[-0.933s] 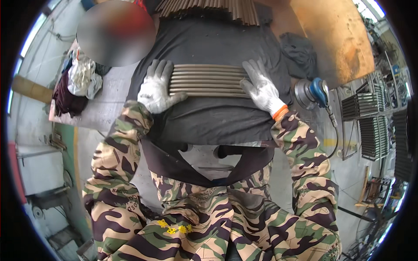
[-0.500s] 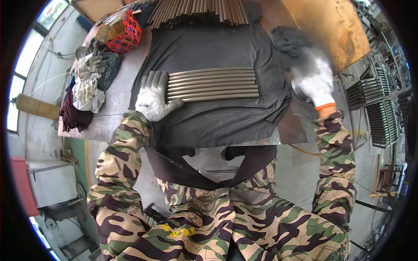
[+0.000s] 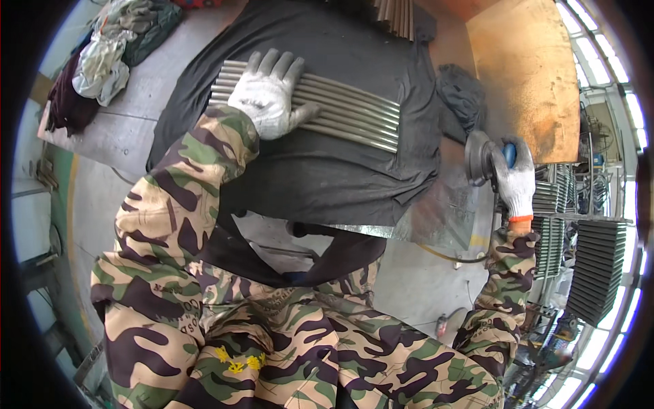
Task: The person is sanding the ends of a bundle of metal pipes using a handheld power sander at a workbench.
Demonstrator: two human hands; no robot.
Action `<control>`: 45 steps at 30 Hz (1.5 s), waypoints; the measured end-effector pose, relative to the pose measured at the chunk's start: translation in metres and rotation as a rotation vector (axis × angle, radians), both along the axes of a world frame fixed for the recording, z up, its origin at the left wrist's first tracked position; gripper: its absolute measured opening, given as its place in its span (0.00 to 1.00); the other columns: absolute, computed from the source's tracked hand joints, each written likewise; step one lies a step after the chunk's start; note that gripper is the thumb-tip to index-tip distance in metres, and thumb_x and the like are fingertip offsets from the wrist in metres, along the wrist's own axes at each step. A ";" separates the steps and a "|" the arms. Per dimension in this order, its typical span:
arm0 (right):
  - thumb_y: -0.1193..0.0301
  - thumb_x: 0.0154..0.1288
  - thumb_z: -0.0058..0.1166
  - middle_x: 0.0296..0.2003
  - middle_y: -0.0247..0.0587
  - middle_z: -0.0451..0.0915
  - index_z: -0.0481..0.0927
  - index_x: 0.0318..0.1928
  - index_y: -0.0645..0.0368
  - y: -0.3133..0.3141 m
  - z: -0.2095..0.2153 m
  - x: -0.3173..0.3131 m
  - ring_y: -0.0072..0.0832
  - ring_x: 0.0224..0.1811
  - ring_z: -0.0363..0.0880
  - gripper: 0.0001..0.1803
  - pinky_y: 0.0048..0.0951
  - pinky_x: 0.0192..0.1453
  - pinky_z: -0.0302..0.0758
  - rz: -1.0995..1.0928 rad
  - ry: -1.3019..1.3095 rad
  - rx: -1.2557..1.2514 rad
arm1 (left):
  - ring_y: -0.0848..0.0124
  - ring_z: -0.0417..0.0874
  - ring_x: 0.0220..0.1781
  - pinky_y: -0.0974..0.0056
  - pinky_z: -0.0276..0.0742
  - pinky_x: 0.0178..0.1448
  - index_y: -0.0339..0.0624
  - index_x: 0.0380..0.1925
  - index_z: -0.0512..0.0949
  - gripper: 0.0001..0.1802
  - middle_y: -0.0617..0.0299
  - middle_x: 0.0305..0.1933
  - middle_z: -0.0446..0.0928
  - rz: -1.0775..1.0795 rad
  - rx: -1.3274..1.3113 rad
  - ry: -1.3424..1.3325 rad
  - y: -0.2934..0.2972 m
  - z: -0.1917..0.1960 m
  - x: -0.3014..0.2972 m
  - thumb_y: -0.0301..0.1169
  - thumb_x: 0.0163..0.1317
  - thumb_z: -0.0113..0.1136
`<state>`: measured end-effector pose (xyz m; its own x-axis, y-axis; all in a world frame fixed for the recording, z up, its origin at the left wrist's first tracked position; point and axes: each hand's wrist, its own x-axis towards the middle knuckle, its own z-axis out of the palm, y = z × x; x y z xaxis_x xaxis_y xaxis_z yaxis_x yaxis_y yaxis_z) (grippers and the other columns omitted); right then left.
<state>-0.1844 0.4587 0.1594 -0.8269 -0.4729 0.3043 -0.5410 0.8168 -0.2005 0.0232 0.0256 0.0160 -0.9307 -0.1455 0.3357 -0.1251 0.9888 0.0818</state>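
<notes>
Several thin metal tubes (image 3: pixel 354 113) lie side by side on a black cloth (image 3: pixel 300 177) spread over the table. Flat on their left part rests my left hand (image 3: pixel 266 99), in a white and grey glove, its fingers stretched out and a little apart. My right hand (image 3: pixel 516 174), gloved alike, is wrapped round the blue body of a hand-held sander (image 3: pixel 478 158) with a round grey pad. The sander is at the table's right side, apart from the tubes, its pad turned to the left.
A bundle of brown tubes (image 3: pixel 395 17) lies at the far edge of the cloth. A dark crumpled rag (image 3: pixel 460 97) sits near an upright, rust-stained board (image 3: pixel 528 75). Cloths and gloves (image 3: pixel 102 65) are heaped at the left. Racks of stacked tubes (image 3: pixel 594 269) stand beyond the right side.
The view has swung to the right. My left hand has shifted from the tubes' left ends onto their tops. The right hand's blur has gone, and the sander now shows clearly in it.
</notes>
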 end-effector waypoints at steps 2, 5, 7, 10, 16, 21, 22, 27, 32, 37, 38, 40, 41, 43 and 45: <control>0.56 0.64 0.70 0.54 0.49 0.86 0.85 0.57 0.56 -0.033 0.013 0.033 0.45 0.55 0.88 0.25 0.41 0.62 0.83 0.081 -0.012 -0.007 | 0.41 0.62 0.84 0.39 0.50 0.89 0.33 0.75 0.69 0.48 0.39 0.78 0.69 0.007 0.051 -0.033 0.007 0.011 -0.003 0.62 0.70 0.60; 0.55 0.64 0.70 0.54 0.46 0.87 0.86 0.56 0.52 -0.101 -0.007 0.062 0.44 0.53 0.89 0.24 0.41 0.61 0.84 0.292 0.073 -0.032 | 0.41 0.62 0.84 0.39 0.50 0.89 0.33 0.75 0.70 0.48 0.40 0.77 0.70 0.050 0.053 -0.029 0.002 0.001 0.003 0.63 0.71 0.59; 0.53 0.63 0.69 0.52 0.46 0.86 0.86 0.55 0.49 -0.137 -0.023 0.063 0.46 0.52 0.89 0.23 0.42 0.60 0.85 0.327 -0.005 0.027 | 0.41 0.63 0.84 0.39 0.50 0.89 0.33 0.74 0.70 0.47 0.40 0.77 0.70 0.058 0.067 -0.026 0.005 -0.002 0.000 0.63 0.71 0.59; 0.51 0.64 0.67 0.47 0.48 0.85 0.85 0.53 0.48 -0.168 -0.045 0.065 0.50 0.50 0.88 0.23 0.45 0.58 0.85 0.423 0.024 0.109 | 0.43 0.65 0.82 0.40 0.52 0.88 0.33 0.73 0.71 0.47 0.41 0.76 0.72 0.062 0.069 0.003 0.004 -0.006 -0.001 0.63 0.71 0.58; 0.52 0.64 0.67 0.45 0.49 0.83 0.84 0.53 0.48 -0.190 -0.044 0.048 0.51 0.49 0.87 0.21 0.47 0.55 0.84 0.430 0.095 0.166 | 0.44 0.66 0.81 0.41 0.52 0.88 0.32 0.73 0.72 0.46 0.41 0.75 0.72 0.051 0.062 0.091 0.004 -0.006 -0.017 0.62 0.72 0.57; 0.52 0.65 0.67 0.48 0.51 0.83 0.83 0.56 0.47 -0.200 -0.048 0.057 0.51 0.52 0.87 0.23 0.46 0.60 0.84 0.391 0.045 0.188 | 0.44 0.63 0.84 0.42 0.49 0.89 0.32 0.76 0.70 0.46 0.41 0.79 0.70 0.117 0.069 -0.009 -0.005 -0.001 -0.016 0.62 0.74 0.55; 0.52 0.64 0.67 0.48 0.51 0.83 0.83 0.56 0.47 -0.192 -0.046 0.033 0.51 0.52 0.87 0.24 0.46 0.59 0.84 0.406 0.087 0.211 | 0.44 0.62 0.86 0.43 0.49 0.90 0.33 0.77 0.68 0.47 0.41 0.79 0.69 0.100 0.054 0.008 0.000 0.002 -0.024 0.63 0.75 0.54; 0.53 0.64 0.68 0.47 0.48 0.83 0.83 0.54 0.48 -0.179 -0.053 0.042 0.50 0.49 0.87 0.23 0.45 0.56 0.85 0.456 0.096 0.179 | 0.45 0.60 0.87 0.44 0.48 0.90 0.35 0.78 0.67 0.48 0.42 0.81 0.67 0.119 0.052 -0.111 0.005 0.005 -0.031 0.64 0.75 0.53; 0.52 0.62 0.69 0.45 0.49 0.83 0.85 0.54 0.45 -0.212 -0.046 0.041 0.49 0.48 0.88 0.23 0.45 0.56 0.86 0.349 0.090 0.225 | 0.44 0.60 0.87 0.43 0.48 0.91 0.35 0.78 0.67 0.47 0.41 0.81 0.68 0.118 -0.048 -0.040 -0.004 -0.001 -0.002 0.64 0.76 0.53; 0.51 0.63 0.68 0.46 0.50 0.84 0.84 0.56 0.47 -0.180 -0.044 0.048 0.49 0.50 0.88 0.24 0.44 0.57 0.85 0.447 0.054 0.185 | 0.44 0.62 0.86 0.43 0.51 0.90 0.34 0.77 0.68 0.47 0.41 0.81 0.68 0.087 -0.075 0.015 -0.005 0.000 -0.017 0.64 0.75 0.54; 0.52 0.64 0.68 0.49 0.48 0.85 0.84 0.56 0.48 -0.184 -0.046 0.041 0.48 0.52 0.88 0.24 0.44 0.58 0.85 0.416 0.078 0.205 | 0.44 0.62 0.86 0.43 0.52 0.89 0.34 0.77 0.68 0.47 0.41 0.80 0.68 0.089 -0.096 -0.002 -0.003 -0.001 -0.013 0.64 0.75 0.55; 0.53 0.65 0.67 0.50 0.45 0.86 0.84 0.57 0.49 -0.193 -0.049 0.032 0.45 0.53 0.88 0.24 0.42 0.58 0.85 0.363 0.112 0.242 | 0.44 0.63 0.85 0.43 0.53 0.89 0.34 0.76 0.70 0.47 0.41 0.80 0.69 0.082 -0.117 -0.002 -0.002 -0.003 -0.003 0.64 0.74 0.56; 0.53 0.65 0.67 0.50 0.45 0.86 0.84 0.57 0.49 -0.190 -0.052 0.037 0.45 0.53 0.88 0.24 0.42 0.58 0.85 0.348 0.101 0.225 | 0.44 0.63 0.85 0.43 0.53 0.89 0.34 0.76 0.70 0.47 0.41 0.80 0.69 0.066 -0.133 -0.013 -0.006 -0.005 -0.002 0.64 0.74 0.56; 0.51 0.66 0.66 0.50 0.46 0.86 0.84 0.57 0.51 -0.181 -0.057 0.045 0.47 0.52 0.87 0.25 0.43 0.57 0.85 0.457 0.106 0.187 | 0.43 0.64 0.84 0.43 0.55 0.88 0.33 0.75 0.70 0.46 0.40 0.79 0.69 0.039 -0.071 0.013 -0.012 -0.006 -0.007 0.63 0.74 0.57; 0.52 0.66 0.66 0.49 0.48 0.85 0.84 0.56 0.52 -0.180 -0.057 0.051 0.48 0.52 0.87 0.24 0.44 0.58 0.85 0.451 0.076 0.161 | 0.43 0.66 0.82 0.43 0.56 0.86 0.32 0.75 0.70 0.46 0.40 0.79 0.70 0.001 -0.114 0.015 -0.019 -0.004 -0.007 0.62 0.74 0.57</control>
<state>-0.1336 0.2787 0.1021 -0.5071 -0.8249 0.2499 -0.8563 0.5151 -0.0372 0.0165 0.0070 0.0117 -0.9254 -0.1067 0.3636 -0.1257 0.9916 -0.0289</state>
